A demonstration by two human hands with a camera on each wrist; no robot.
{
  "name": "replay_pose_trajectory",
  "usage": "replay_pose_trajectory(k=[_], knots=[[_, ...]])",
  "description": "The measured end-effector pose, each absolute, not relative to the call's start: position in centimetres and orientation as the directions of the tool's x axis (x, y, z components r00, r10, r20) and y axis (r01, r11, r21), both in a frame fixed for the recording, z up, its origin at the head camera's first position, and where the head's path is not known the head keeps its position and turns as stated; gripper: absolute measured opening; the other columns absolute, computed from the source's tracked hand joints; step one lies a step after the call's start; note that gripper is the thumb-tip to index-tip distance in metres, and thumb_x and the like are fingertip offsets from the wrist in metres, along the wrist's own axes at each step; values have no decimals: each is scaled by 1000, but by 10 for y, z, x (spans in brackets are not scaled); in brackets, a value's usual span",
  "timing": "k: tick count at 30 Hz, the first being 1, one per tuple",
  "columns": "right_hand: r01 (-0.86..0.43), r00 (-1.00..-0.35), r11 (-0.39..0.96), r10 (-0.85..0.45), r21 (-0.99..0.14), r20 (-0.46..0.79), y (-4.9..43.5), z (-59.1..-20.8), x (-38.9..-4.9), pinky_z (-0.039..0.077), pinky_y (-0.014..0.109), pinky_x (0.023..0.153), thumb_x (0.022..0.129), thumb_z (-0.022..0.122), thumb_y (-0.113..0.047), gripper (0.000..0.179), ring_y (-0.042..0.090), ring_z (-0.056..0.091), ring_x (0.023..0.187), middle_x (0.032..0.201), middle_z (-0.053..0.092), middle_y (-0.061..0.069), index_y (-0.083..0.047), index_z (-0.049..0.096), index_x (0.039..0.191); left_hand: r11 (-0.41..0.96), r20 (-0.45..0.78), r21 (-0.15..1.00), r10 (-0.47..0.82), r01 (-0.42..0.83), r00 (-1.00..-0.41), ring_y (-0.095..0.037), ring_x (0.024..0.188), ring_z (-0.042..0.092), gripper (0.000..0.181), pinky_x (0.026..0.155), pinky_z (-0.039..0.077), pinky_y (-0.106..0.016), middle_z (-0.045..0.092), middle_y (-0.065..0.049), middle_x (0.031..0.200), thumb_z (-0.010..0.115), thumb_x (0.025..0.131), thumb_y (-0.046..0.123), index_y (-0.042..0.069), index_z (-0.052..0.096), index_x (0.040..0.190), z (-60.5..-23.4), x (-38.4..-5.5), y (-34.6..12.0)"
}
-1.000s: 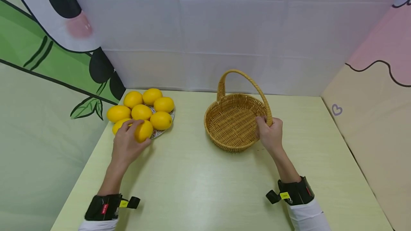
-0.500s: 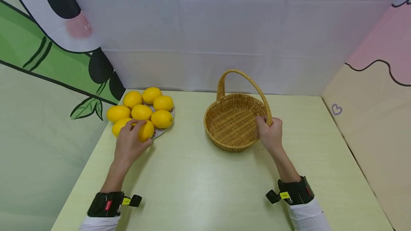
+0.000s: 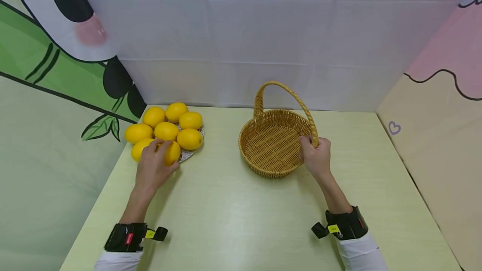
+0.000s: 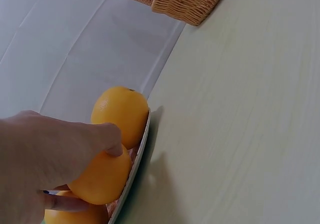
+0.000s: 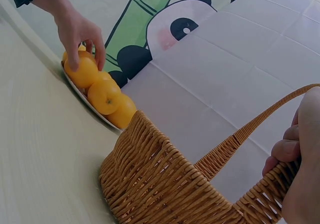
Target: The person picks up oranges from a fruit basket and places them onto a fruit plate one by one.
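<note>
At the back left, several oranges (image 3: 167,131) sit heaped on a patterned plate (image 3: 186,154); they look yellow in the head view and more orange in the wrist views. My left hand (image 3: 152,172) grips the front orange (image 4: 102,179) between thumb and fingers, and that fruit is still at the plate among the others. To the right stands a round wicker basket (image 3: 275,147) with a tall arched handle (image 3: 289,90) and nothing in it. My right hand (image 3: 317,158) holds the basket where the handle meets its right rim, thumb on the inner side.
Both things rest on a pale wooden table (image 3: 233,221). A white cloth wall (image 3: 233,45) rises right behind its back edge, with printed panels (image 3: 49,145) on the left and right sides. Both wrists wear black straps (image 3: 126,237) with small cameras.
My left hand has shifted slightly right with its fingers on the front orange. The right hand and the basket hold their place.
</note>
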State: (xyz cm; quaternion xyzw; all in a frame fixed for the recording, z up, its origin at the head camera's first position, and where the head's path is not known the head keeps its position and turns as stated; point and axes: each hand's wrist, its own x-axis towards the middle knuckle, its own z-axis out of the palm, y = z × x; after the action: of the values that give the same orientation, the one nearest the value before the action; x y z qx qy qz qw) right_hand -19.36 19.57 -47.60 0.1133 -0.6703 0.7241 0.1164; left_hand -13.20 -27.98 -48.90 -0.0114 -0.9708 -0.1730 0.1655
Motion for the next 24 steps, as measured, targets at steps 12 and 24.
replay_pose_trajectory(k=[12,24], knots=[[-306,-952,-79,17,-949,306,196,-474,-192,33,19,39,108,52,2,49,2,39,40,47,43,-11,-6,42,60,970,345,225,9,92,-938,-62,130,59,64,106,55,-76,60,-33,149,89,88,16,1,66,147,-489,-132,-278],[-309,-951,-52,25,-950,308,196,-474,-193,37,19,39,108,53,1,51,3,41,39,46,45,-10,-5,43,58,967,407,229,10,113,-913,-58,149,45,71,114,45,-80,57,-29,157,92,87,31,5,67,148,-482,-131,-266]])
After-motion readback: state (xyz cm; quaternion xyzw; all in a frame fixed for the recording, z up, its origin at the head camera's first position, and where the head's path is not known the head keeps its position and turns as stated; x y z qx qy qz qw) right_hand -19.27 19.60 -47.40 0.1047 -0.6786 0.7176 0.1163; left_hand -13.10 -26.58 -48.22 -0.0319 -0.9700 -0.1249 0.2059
